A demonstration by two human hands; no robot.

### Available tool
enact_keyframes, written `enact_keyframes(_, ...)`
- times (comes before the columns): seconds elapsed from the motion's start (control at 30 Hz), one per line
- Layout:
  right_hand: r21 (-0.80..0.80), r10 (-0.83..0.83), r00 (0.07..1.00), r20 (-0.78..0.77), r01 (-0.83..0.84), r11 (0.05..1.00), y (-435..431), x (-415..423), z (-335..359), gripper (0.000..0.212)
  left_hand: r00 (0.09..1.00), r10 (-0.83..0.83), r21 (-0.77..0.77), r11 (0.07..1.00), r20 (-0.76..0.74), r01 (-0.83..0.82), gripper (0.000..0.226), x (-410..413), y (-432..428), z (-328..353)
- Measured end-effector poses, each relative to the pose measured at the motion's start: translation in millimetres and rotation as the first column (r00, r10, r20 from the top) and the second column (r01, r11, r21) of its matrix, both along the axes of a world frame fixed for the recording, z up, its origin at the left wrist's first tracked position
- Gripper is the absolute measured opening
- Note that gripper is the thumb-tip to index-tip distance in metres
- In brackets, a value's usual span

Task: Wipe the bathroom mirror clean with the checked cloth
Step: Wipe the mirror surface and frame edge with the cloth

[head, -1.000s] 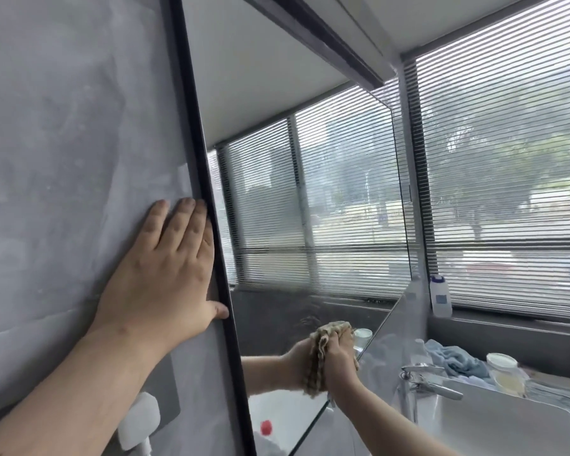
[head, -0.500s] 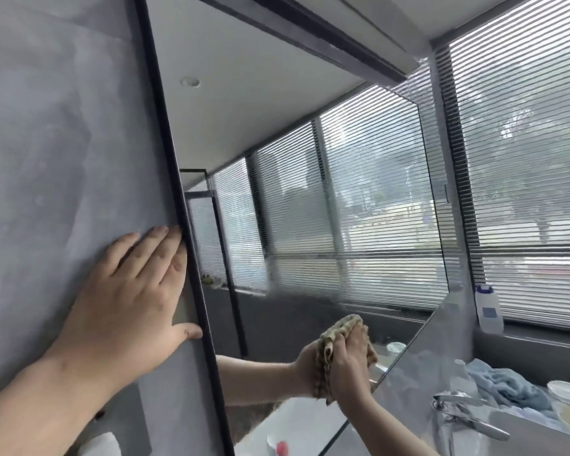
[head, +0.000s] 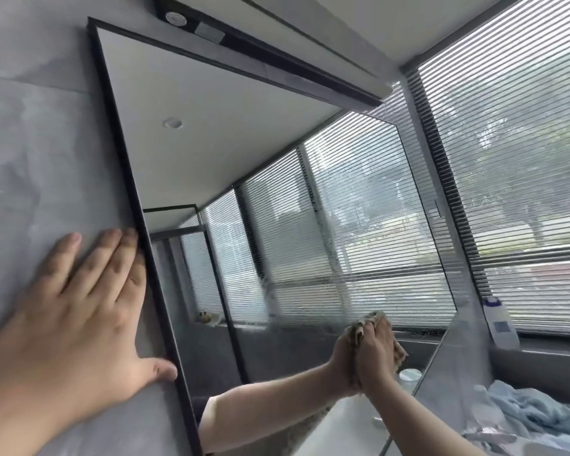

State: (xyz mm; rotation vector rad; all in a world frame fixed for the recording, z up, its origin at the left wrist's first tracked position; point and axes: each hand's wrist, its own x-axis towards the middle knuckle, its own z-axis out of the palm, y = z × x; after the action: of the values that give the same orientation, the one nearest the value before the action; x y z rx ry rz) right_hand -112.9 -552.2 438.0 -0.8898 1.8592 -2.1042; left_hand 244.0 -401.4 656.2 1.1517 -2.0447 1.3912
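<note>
Over the last second our right hand (head: 375, 353) has slid the checked cloth (head: 359, 330) a little up and along the mirror (head: 244, 126), near its lower right corner. A hazy streak above it, perhaps wet film, suggests most of the glass is still unwiped. The fingers are curled tight around the bunched cloth, pressing it to the glass. Our left hand (head: 79, 307) stays spread flat on the wall (head: 30, 126), thumb touching the mirror's left edge.
</note>
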Motion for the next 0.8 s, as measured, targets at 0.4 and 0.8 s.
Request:
enact_keyframes(0.4, -0.139, -0.069, 0.947, -0.315, 0.026, 0.99, -15, -19, 190, 0.078, 0.999, 0.037, -0.073, 0.997, 0.009, -0.036, 0.138, -2, -1, -3)
enact_keyframes(0.8, -0.175, -0.007, 0.988, -0.156, -0.021, 0.984, -33, -51, 79, 0.083, 0.985, 0.162, -0.096, 0.983, 0.051, -0.157, 0.134, -3, 18, -2)
